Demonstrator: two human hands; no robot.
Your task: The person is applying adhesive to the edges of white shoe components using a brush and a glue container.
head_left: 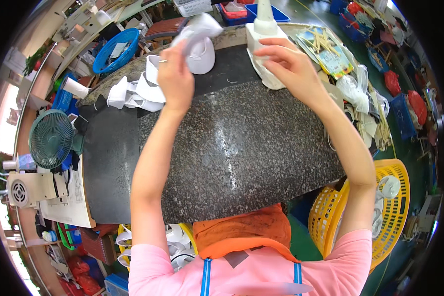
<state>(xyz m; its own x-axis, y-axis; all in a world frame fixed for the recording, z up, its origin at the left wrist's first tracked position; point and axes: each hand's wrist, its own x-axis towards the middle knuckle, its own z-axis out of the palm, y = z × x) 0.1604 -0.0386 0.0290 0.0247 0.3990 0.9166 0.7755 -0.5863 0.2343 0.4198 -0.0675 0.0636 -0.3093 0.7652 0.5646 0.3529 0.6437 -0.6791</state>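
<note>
My left hand (176,74) is raised over the far part of the work table, fingers closed on a white shoe upper (202,28) that is smeared by motion. Just behind it stands another white curved piece (202,58). To the left lie several white shoe uppers (138,91), bent into loops and partly overlapping. My right hand (291,61) is up at the far right, its fingers apart and slightly bent, with nothing visible in them. They hang in front of a white block-shaped stand (259,42) with an upright post; whether they touch it I cannot tell.
The speckled dark stone tabletop (231,148) spreads before me. A green fan (52,138) stands left, a blue basket (116,50) far left. At right are plastic bags (355,93) and a colourful packet (336,61); a yellow basket (325,217) sits by my right elbow.
</note>
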